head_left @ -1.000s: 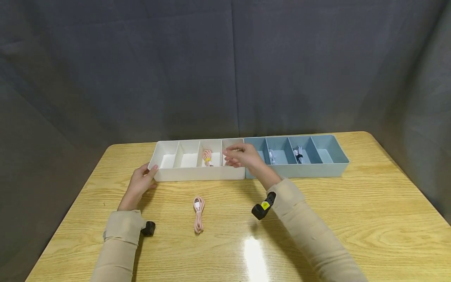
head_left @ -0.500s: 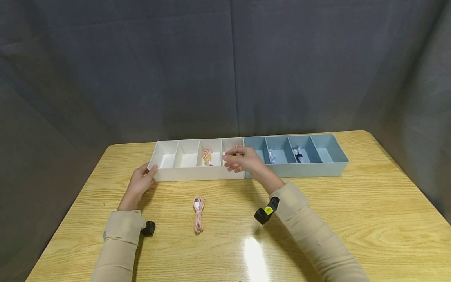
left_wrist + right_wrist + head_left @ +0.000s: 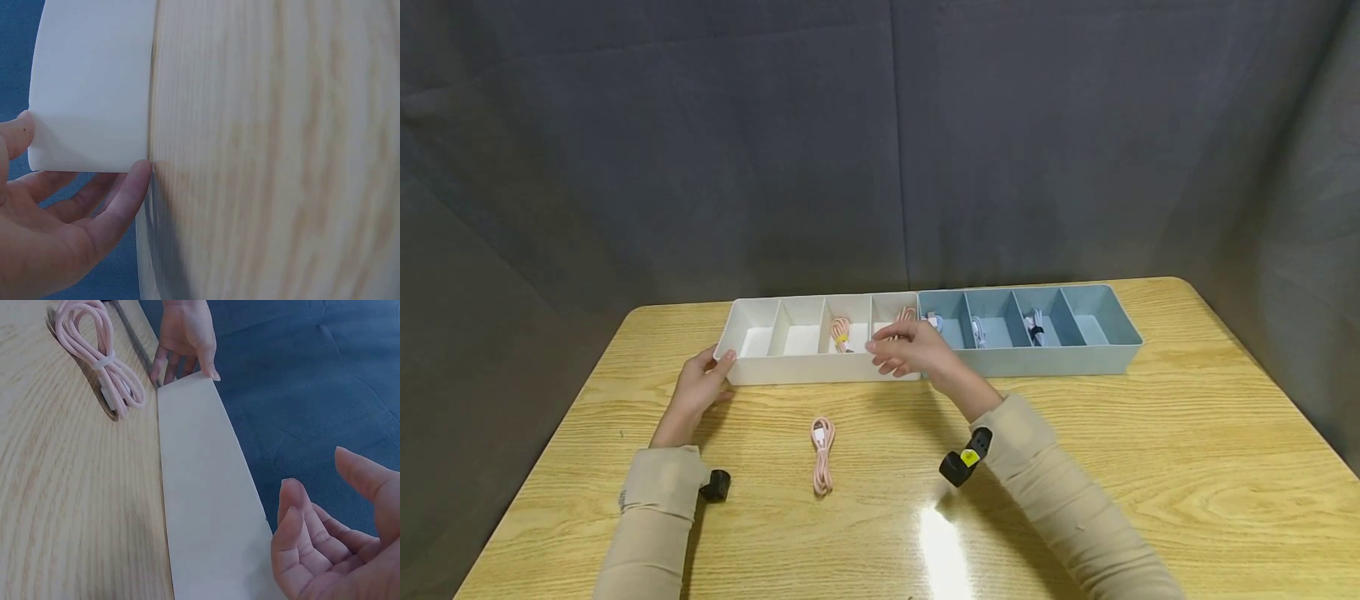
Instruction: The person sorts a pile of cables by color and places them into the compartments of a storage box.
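Note:
My left hand (image 3: 698,390) grips the left end of a white divided tray (image 3: 820,371), with its thumb at the rim and its fingers along the end wall. My right hand (image 3: 913,348) hovers over the front wall of that tray's rightmost compartment. In the right wrist view its fingers (image 3: 289,534) are loosely bent and hold nothing. Behind that hand lies a pink cable (image 3: 906,315), partly hidden. Another pink cable (image 3: 841,333) with a yellow tie sits one compartment to the left. On the table before the tray lies a bundled pink cable (image 3: 822,458) with a white tie.
A blue divided tray (image 3: 1045,362) adjoins the white one on the right. It holds a cable (image 3: 934,322) in its leftmost compartment, a white cable (image 3: 978,332) in the second and a black-tied cable (image 3: 1035,328) in the third. A dark curtain (image 3: 760,150) hangs behind the table.
My right hand has shifted slightly left and down, uncovering more of the pink cable behind it and the cable in the leftmost blue compartment. My left hand stays in place.

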Demonstrator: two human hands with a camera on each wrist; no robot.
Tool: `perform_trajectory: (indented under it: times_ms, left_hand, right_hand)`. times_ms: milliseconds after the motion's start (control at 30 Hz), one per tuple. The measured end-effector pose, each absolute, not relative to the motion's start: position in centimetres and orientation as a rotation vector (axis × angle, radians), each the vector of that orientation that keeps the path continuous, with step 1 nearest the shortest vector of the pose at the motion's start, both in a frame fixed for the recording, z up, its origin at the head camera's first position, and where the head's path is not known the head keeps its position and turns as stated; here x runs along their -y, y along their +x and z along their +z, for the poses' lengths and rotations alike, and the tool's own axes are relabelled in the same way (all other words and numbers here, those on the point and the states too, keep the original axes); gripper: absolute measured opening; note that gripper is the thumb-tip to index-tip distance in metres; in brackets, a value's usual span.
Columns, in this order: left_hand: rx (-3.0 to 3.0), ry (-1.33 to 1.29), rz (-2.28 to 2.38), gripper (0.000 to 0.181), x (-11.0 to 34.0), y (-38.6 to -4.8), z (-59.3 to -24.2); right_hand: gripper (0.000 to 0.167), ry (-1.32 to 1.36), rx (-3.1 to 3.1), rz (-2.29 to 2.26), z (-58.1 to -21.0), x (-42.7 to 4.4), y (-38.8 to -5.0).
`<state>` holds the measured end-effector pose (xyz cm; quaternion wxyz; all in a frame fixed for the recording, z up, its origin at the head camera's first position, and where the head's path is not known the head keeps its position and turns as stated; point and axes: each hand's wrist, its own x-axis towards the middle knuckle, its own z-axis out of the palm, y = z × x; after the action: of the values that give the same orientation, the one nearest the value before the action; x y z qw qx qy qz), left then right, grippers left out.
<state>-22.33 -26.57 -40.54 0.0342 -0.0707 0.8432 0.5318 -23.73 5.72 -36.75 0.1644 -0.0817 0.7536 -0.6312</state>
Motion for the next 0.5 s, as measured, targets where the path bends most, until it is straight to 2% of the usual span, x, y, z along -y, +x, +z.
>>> perform_trajectory:
  times_ms: [500]
  left_hand:
    - [-2.61, -0.226, 1.634, 0.059, 26.5, -22.5, -40.7]
  right_hand:
    - [0.033, -0.302, -2.178, -1.666, -38.1, -4.2, -22.4]
